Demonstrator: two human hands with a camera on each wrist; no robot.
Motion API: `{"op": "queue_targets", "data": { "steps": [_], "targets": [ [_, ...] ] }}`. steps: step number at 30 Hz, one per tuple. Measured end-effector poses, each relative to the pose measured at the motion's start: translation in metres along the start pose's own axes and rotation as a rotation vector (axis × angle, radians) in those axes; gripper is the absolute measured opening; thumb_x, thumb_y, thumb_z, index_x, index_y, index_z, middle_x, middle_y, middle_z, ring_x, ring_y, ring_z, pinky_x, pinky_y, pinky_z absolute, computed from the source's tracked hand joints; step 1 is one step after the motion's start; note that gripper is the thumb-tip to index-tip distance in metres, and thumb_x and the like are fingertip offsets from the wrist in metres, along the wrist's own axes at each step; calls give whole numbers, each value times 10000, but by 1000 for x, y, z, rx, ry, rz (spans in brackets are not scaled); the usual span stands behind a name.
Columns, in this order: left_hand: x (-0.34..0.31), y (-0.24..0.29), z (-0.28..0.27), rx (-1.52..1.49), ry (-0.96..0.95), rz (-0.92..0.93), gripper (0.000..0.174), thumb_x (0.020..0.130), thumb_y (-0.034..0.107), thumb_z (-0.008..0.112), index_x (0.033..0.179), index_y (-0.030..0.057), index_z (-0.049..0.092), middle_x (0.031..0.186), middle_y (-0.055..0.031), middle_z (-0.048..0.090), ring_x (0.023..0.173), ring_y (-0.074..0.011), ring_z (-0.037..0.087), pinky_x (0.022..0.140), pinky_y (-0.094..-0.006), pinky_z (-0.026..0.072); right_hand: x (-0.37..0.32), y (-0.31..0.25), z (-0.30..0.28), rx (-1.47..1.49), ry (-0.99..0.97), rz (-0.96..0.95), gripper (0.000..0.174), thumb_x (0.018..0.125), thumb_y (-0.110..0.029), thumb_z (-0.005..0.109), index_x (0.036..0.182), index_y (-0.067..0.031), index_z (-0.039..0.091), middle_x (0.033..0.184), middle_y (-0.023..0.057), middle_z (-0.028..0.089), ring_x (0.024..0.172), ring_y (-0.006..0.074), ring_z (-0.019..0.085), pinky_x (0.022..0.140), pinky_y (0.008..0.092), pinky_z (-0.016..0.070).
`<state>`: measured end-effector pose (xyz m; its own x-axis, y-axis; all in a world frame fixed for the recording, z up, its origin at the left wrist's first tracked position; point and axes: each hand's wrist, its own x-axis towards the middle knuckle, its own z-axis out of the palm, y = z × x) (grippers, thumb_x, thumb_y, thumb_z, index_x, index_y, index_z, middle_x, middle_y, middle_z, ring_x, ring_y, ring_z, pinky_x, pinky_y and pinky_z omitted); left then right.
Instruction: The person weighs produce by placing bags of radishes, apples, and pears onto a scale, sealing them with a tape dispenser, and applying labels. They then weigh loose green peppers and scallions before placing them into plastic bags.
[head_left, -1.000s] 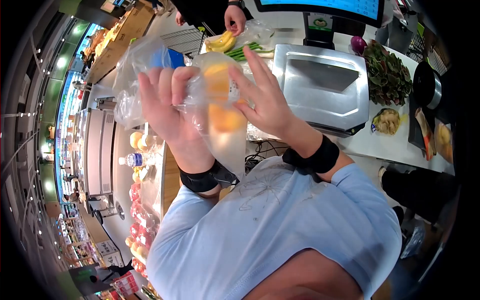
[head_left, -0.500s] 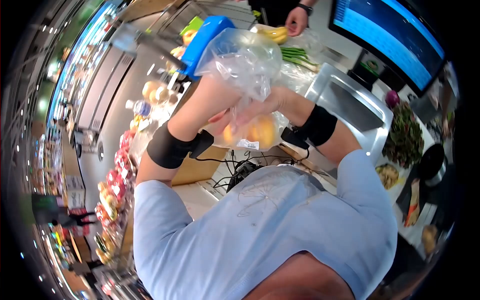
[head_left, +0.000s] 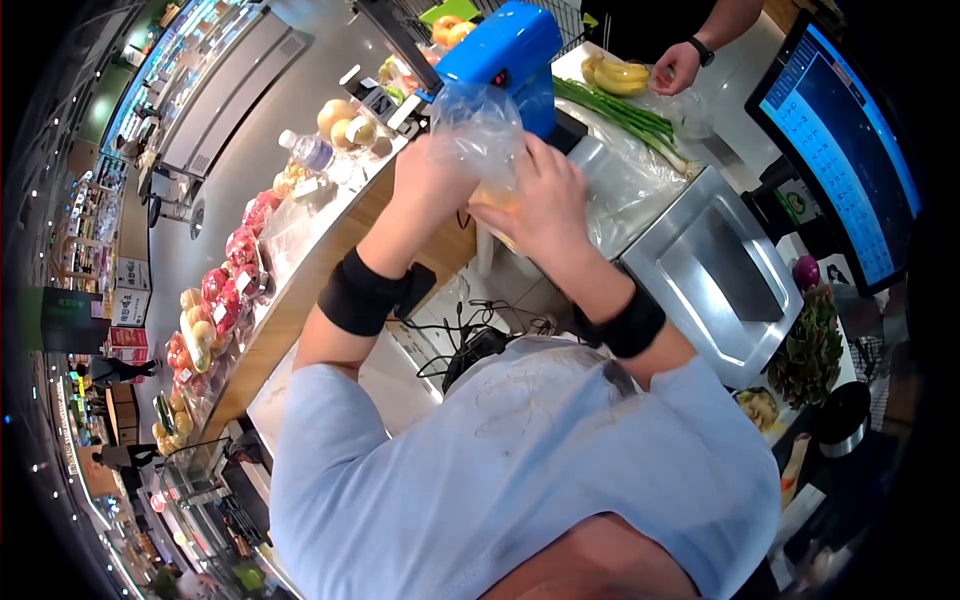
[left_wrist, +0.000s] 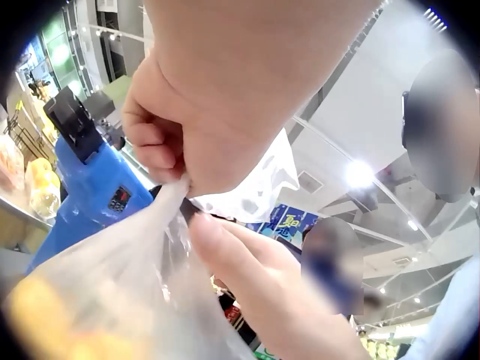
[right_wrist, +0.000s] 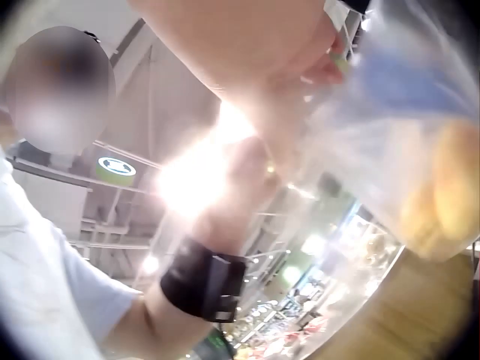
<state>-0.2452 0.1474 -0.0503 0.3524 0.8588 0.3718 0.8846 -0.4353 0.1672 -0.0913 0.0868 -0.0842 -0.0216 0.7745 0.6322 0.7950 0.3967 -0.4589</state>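
Lifting the clear plastic bag (head_left: 478, 120) of orange fruit (left_wrist: 45, 322) higher, both hands now hold it just beside the blue machine (head_left: 505, 50). The left hand (head_left: 428, 175) pinches the bunched neck. The right hand (head_left: 545, 200) curls round the fruit end.

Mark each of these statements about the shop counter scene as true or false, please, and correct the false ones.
1. The left hand and the right hand both hold the plastic bag. True.
2. The bag contains green onions. False: it contains orange fruit; the green onions lie on the counter.
3. The bananas lie on the scale. False: the bananas lie on the counter beyond the scale, by another person's hand.
4. A blue machine stands just behind the bag. True.
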Motion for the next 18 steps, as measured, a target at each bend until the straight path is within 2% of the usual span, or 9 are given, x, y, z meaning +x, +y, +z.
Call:
{"op": "queue_targets", "data": {
  "steps": [2, 4, 6, 8, 10, 12, 14, 15, 18],
  "targets": [
    [14, -11, 4, 39, -23, 24, 205, 717, 275, 632, 872, 150, 679, 731, -117, 663, 699, -310, 651, 622, -396, 518, 13, 10, 62, 113, -104, -8, 677, 685, -379, 755, 1266, -120, 522, 1197, 168, 525, 1072, 287, 512, 895, 344, 426],
    [21, -20, 3, -15, 1, 8, 182, 695, 274, 655, 813, 135, 660, 756, -104, 648, 717, -293, 639, 624, -377, 511, 16, 24, 146, 812, -286, 161, 513, 737, -331, 704, 1174, -96, 572, 1194, 130, 550, 1057, 258, 533, 858, 363, 433],
    [28, -30, -1, 249, 172, 227, 299, 685, 238, 682, 964, 137, 655, 914, -42, 632, 852, -254, 615, 692, -352, 510, 21, 29, 181, 805, -246, 137, 414, 768, -312, 663, 1106, -83, 597, 1140, 123, 588, 1025, 258, 558, 851, 366, 434],
    [35, -39, -7, 412, 244, 207, 281, 673, 240, 690, 930, 131, 665, 858, -38, 605, 861, -240, 596, 704, -348, 507, 29, 25, 190, 797, -211, 118, 329, 799, -294, 622, 1038, -69, 623, 1086, 116, 626, 993, 258, 582, 843, 369, 435],
    [41, -64, 4, 289, 356, -22, 230, 695, 234, 667, 903, 138, 677, 911, -45, 621, 915, -232, 585, 723, -345, 507, 48, 6, 169, 540, -414, 400, 276, 833, -295, 560, 931, -52, 645, 939, 115, 671, 911, 285, 617, 860, 392, 425],
    [50, -81, 10, 277, 288, -57, 219, 733, 206, 626, 929, 123, 678, 944, -70, 631, 908, -260, 589, 739, -361, 508, 57, 0, 170, 449, -384, 387, 270, 832, -303, 555, 920, -67, 654, 907, 124, 670, 889, 291, 620, 875, 417, 414],
    [52, -86, 12, 97, 224, -203, 272, 686, 186, 611, 936, 94, 661, 859, -158, 659, 784, -342, 640, 694, -417, 517, 63, -4, 172, 350, -347, 372, 265, 832, -311, 551, 908, -83, 663, 874, 132, 670, 868, 296, 624, 891, 443, 404],
    [54, -96, 16, 20, 254, -176, 243, 686, 155, 585, 905, 90, 666, 795, -170, 661, 762, -350, 636, 683, -403, 515, 62, -5, 174, 356, -301, 341, 248, 835, -305, 542, 902, -100, 665, 869, 122, 671, 869, 290, 625, 910, 468, 389],
    [52, -94, 12, -72, 370, -99, 202, 674, 127, 587, 846, 59, 668, 787, -188, 655, 759, -368, 632, 674, -417, 512, 60, -7, 198, 297, -262, 285, 214, 842, -284, 525, 899, -135, 667, 854, 100, 670, 881, 281, 624, 941, 496, 367]
  ]
}}
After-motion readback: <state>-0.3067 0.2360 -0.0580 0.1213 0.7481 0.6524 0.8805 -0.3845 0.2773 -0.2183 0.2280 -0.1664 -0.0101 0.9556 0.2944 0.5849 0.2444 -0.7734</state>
